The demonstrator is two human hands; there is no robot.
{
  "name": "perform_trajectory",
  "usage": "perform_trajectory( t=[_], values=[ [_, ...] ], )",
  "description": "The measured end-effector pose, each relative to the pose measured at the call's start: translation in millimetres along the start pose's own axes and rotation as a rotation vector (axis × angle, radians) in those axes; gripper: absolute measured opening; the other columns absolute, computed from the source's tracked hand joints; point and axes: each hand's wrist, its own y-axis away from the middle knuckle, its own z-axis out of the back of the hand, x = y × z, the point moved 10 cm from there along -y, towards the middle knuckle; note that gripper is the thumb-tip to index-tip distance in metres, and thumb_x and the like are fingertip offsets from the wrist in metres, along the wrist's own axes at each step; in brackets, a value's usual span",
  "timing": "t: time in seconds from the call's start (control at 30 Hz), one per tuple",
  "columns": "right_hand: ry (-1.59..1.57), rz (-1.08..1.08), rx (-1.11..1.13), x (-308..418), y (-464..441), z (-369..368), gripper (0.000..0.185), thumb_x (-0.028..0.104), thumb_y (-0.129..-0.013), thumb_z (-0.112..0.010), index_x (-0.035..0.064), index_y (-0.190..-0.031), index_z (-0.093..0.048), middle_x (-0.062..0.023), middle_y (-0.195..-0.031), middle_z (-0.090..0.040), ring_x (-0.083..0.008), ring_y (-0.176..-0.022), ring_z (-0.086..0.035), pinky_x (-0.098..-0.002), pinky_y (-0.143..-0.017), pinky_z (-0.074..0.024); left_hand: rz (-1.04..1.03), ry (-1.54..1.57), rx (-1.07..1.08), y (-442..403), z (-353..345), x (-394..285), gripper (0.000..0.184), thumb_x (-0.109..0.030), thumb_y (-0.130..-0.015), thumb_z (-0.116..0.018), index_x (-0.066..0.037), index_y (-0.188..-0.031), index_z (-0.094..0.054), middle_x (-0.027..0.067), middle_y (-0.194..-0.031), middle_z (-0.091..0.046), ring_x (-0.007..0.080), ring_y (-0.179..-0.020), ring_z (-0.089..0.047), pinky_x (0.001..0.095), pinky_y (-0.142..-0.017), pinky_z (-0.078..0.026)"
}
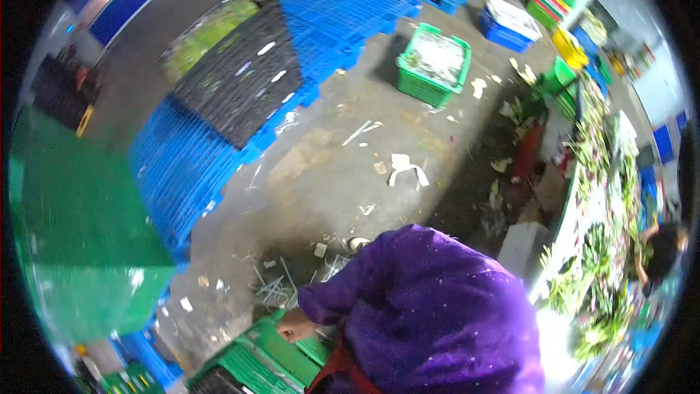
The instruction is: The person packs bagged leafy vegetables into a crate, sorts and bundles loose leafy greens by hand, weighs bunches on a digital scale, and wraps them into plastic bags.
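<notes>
A purple sleeve reaches in from the bottom and bends toward the left. At its end is my right hand (295,326), small in view, with its fingers curled in. It is over or against the edge of the green crates (273,354) at the bottom; what it holds, if anything, cannot be made out. Part of a red apron (343,373) shows below the sleeve. My left hand is out of view.
Blue pallets (182,168) stretch along the left, beside a big green container (87,226). A green crate (434,66) stands on the littered floor. Leafy vegetables (594,270) cover a bright table at the right, where another person (662,252) is at the far edge.
</notes>
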Motion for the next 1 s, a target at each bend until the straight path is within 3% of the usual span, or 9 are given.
perform_trajectory(
  t=[0.13,0.33,0.4,0.53,0.63,0.73,0.83,0.93,1.0],
  values=[
    [-0.072,-0.019,-0.27,-2.7,29.8,103.1,0.013,0.016,-0.077,-0.06,0.0044,-0.073,-0.056,-0.0108,-0.063,-0.055,-0.0236,-0.058,-0.052,-0.0395,-0.056,-0.0398,-0.013,-0.063,0.065,-20.3,-72.1,-12.5,0.034,-0.028,-0.088,-0.055,-0.008,-0.114,-0.053,0.0122,-0.107,-0.06,0.0227,-0.09,-0.06,0.0353,-0.073,-0.047],
    [-0.108,-0.144,-0.396,30.0,109.6,169.9,0.022,0.023,-0.086,-0.055,0.0018,-0.089,-0.058,-0.0101,-0.069,-0.059,-0.0208,-0.063,-0.057,-0.0371,-0.058,-0.0456,-0.051,-0.095,0.098,-47.0,-115.5,-27.6,0.031,-0.026,-0.087,-0.058,-0.009,-0.112,-0.055,0.011,-0.105,-0.061,0.0211,-0.088,-0.061,0.033,-0.07,-0.047],
    [-0.195,-0.154,-0.294,33.8,120.1,156.0,0.022,0.022,-0.087,-0.054,0.0021,-0.095,-0.058,-0.0089,-0.073,-0.061,-0.0209,-0.064,-0.057,-0.0363,-0.059,-0.0473,-0.052,-0.041,0.007,-62.5,-57.0,-23.6,0.03,-0.026,-0.086,-0.059,-0.009,-0.111,-0.055,0.0106,-0.104,-0.061,0.0205,-0.088,-0.061,0.0323,-0.07,-0.047],
    [-0.36,-0.342,-0.173,9.8,126.8,117.1,0.024,0.014,-0.09,-0.054,-0.0003,-0.11,-0.055,-0.0087,-0.097,-0.062,-0.0167,-0.085,-0.061,-0.0303,-0.077,-0.0499,-0.034,0.243,-0.546,33.4,186.3,61.4,0.029,-0.025,-0.085,-0.061,-0.01,-0.11,-0.056,0.0098,-0.102,-0.062,0.0194,-0.086,-0.061,0.0308,-0.068,-0.047],
    [-0.37,-0.369,-0.038,11.8,106.5,104.0,0.019,0.011,-0.091,-0.053,-0.0017,-0.105,-0.055,-0.0087,-0.089,-0.062,-0.0142,-0.081,-0.061,-0.0269,-0.072,-0.0503,-0.022,0.445,-0.886,136.1,289.6,158.0,0.028,-0.024,-0.085,-0.063,-0.01,-0.109,-0.057,0.0091,-0.101,-0.063,0.0186,-0.085,-0.061,0.0297,-0.067,-0.047],
    [-0.307,-0.356,0.193,30.0,77.1,64.7,0.018,0.009,-0.091,-0.053,-0.0026,-0.104,-0.055,-0.0094,-0.088,-0.063,-0.0141,-0.077,-0.062,-0.0269,-0.071,-0.051,-0.041,0.57,-1.101,223.1,326.0,202.6,0.027,-0.023,-0.084,-0.064,-0.011,-0.107,-0.058,0.0085,-0.1,-0.064,0.0177,-0.084,-0.062,0.0286,-0.065,-0.047],
    [-0.227,-0.332,0.43,45.5,36.7,17.4,0.017,0.009,-0.092,-0.051,-0.0036,-0.102,-0.056,-0.0089,-0.083,-0.062,-0.0136,-0.075,-0.062,-0.0269,-0.068,-0.0515,-0.069,0.659,-1.245,283.3,317.1,162.8,0.022,-0.017,-0.083,-0.067,-0.012,-0.103,-0.058,0.0019,-0.085,-0.065,0.0132,-0.071,-0.06,0.0233,-0.055,-0.041],
    [-0.078,-0.217,0.499,101.3,-36.1,-21.8,0.016,0.009,-0.092,-0.053,-0.0022,-0.103,-0.056,-0.0076,-0.085,-0.062,-0.0135,-0.078,-0.062,-0.0265,-0.07,-0.0511,-0.259,0.697,-1.281,304.3,355.2,175.0,0.018,-0.014,-0.084,-0.066,-0.011,-0.101,-0.059,0.0016,-0.085,-0.065,0.0105,-0.071,-0.059,0.0218,-0.058,-0.041],
    [-0.078,0.03,0.521,167.7,-91.2,-63.8,0.017,0.006,-0.09,-0.055,-0.0016,-0.105,-0.056,-0.0071,-0.086,-0.063,-0.0124,-0.081,-0.061,-0.0252,-0.07,-0.0506,-0.307,0.678,-1.34,300.1,364.3,157.9,0.016,-0.016,-0.085,-0.065,-0.012,-0.099,-0.06,0.0011,-0.087,-0.065,0.0089,-0.068,-0.058,0.0203,-0.056,-0.04]
  ],
)
